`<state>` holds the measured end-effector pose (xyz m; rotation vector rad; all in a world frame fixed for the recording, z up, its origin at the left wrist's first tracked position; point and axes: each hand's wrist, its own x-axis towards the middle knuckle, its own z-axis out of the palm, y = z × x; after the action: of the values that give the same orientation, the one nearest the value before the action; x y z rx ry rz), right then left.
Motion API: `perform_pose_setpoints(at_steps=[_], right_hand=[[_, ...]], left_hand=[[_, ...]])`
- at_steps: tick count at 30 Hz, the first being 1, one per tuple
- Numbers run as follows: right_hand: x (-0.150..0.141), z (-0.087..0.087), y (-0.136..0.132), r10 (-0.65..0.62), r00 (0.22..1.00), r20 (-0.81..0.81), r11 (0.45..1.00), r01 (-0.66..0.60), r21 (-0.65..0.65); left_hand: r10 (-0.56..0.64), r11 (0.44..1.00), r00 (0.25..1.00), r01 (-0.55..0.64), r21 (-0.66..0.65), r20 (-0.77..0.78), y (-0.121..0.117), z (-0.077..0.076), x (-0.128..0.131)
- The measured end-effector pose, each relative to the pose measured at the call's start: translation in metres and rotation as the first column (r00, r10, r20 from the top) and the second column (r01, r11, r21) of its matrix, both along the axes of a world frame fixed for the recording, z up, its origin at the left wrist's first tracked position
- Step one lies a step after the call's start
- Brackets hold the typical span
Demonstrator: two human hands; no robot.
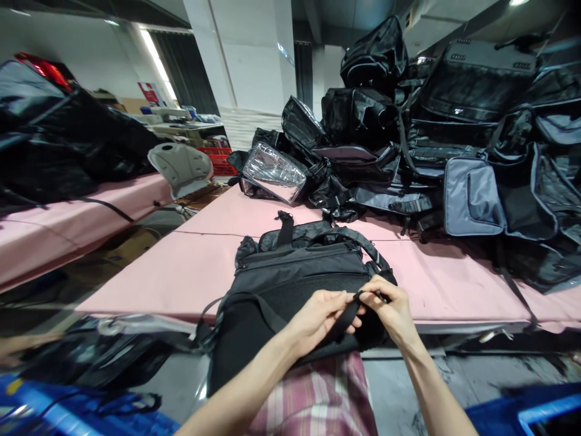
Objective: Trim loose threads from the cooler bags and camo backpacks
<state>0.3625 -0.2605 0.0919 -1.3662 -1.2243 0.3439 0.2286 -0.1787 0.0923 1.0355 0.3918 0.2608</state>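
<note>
A black backpack [290, 266] lies at the pink table's front edge, its near end hanging over toward my lap. Near its right side, my left hand [320, 315] pinches a black webbing strap [345, 319] between thumb and fingers. My right hand [391, 303] is closed on the same strap just beside it, the fingertips of both hands almost meeting. A small dark piece, perhaps a buckle, sits between the fingertips; its shape is too small to make out. Another loose strap [267, 310] curves across the backpack's left part.
Black and grey bags [363, 127] are piled high at the back and right of the pink table [158, 266]. A grey chair [181, 169] stands beyond, left. Dark bags [68, 145] cover another table. At lower left, a person's blurred arm [27, 345] reaches over a dark bag.
</note>
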Motion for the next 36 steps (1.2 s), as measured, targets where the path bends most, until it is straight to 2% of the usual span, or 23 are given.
perform_pose_setpoints(at_steps=[2,4,6,9,13,15,17,20,23,27,30,36], right_hand=[[0.002,0.000,0.001,0.064,0.997,-0.035,0.997,-0.063,0.041],[0.004,-0.002,0.000,0.041,0.999,-0.027,0.998,-0.040,0.051],[0.005,-0.007,-0.004,-0.103,0.994,0.019,0.995,0.103,0.015],[0.005,-0.017,-0.013,-0.309,0.944,0.115,0.949,0.314,-0.026],[-0.001,-0.024,-0.022,-0.383,0.885,0.264,0.923,0.376,0.079],[-0.003,-0.022,-0.022,-0.394,0.844,0.364,0.919,0.363,0.152],[-0.004,-0.019,-0.022,-0.395,0.805,0.442,0.919,0.334,0.212],[-0.002,-0.018,-0.023,-0.411,0.805,0.427,0.911,0.343,0.231],[0.000,-0.021,-0.024,-0.430,0.826,0.365,0.902,0.378,0.208],[0.000,-0.023,-0.025,-0.410,0.797,0.444,0.912,0.352,0.209],[0.000,-0.023,-0.024,-0.422,0.800,0.427,0.907,0.367,0.207],[-0.002,-0.023,-0.022,-0.415,0.801,0.432,0.910,0.361,0.205]], left_hand=[[-0.123,0.964,0.992,0.126,-0.232,0.028,0.002,0.000,0.001],[-0.103,0.935,0.993,0.115,-0.335,0.053,0.004,0.000,0.002],[-0.015,0.921,0.998,0.035,-0.389,0.056,0.005,0.001,0.005],[0.079,0.888,0.996,-0.055,-0.456,0.033,0.006,0.002,0.008],[0.093,0.875,0.995,-0.072,-0.479,0.020,0.005,0.000,0.011],[0.099,0.900,0.995,-0.082,-0.427,0.017,0.004,-0.001,0.011],[0.129,0.942,0.991,-0.115,-0.316,0.024,0.003,-0.003,0.012],[0.206,0.973,0.977,-0.199,-0.118,0.056,0.003,-0.005,0.011],[0.255,0.967,0.963,-0.253,-0.029,0.082,0.002,-0.006,0.010],[0.315,0.945,0.946,-0.320,0.071,0.077,-0.001,-0.005,0.012],[0.377,0.908,0.925,-0.379,0.178,0.046,-0.002,-0.005,0.014],[0.389,0.864,0.921,-0.379,0.330,0.041,-0.006,-0.001,0.016]])
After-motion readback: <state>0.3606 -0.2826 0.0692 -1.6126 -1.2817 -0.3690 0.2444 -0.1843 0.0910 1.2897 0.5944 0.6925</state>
